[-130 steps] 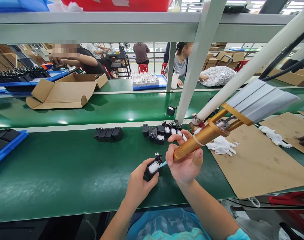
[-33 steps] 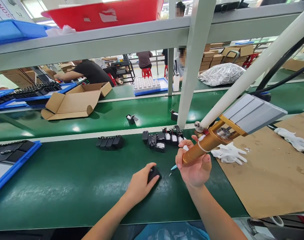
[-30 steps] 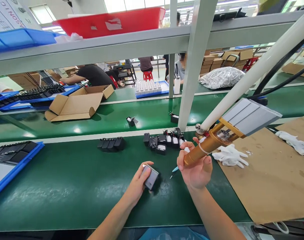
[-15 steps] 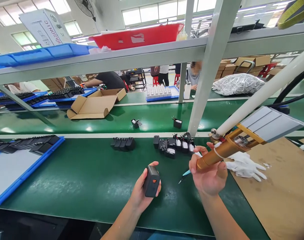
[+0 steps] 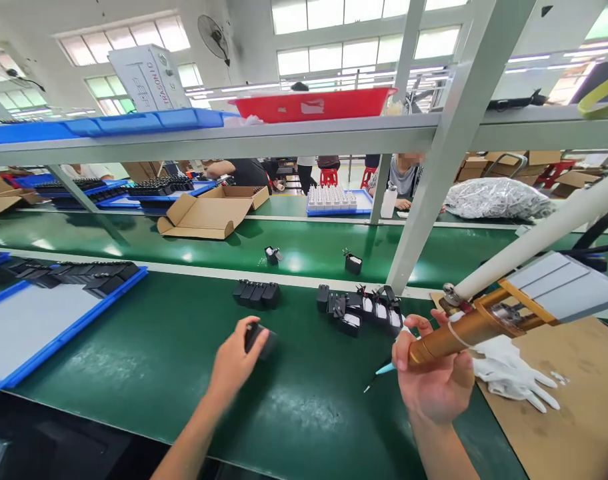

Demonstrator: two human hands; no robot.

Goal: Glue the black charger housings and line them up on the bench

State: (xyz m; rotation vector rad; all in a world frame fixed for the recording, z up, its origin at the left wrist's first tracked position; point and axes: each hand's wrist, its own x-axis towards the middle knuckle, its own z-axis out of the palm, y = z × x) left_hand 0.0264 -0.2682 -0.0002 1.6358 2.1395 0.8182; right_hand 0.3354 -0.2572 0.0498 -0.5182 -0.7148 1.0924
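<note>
My left hand grips a black power adapter, slightly blurred, over the green bench. Just beyond it stands a row of several black adapters. My right hand is closed around a gold-coloured cylindrical tool on the end of a white arm. A thin light-blue tool with a dark tip also sticks out from the right fingers; its exact kind is unclear. Near that hand lies a cluster of black adapter pieces, some showing white insides.
At left, a blue-rimmed tray bears black adapters. White gloves lie on brown cardboard at right. A slanting metal post and the white arm cross the space. Two loose adapter pieces rest on the far green strip.
My left hand has moved left and away from me with the black adapter, which is turned from its earlier upright pose. My right hand keeps its hold. The camera view has tilted up.
</note>
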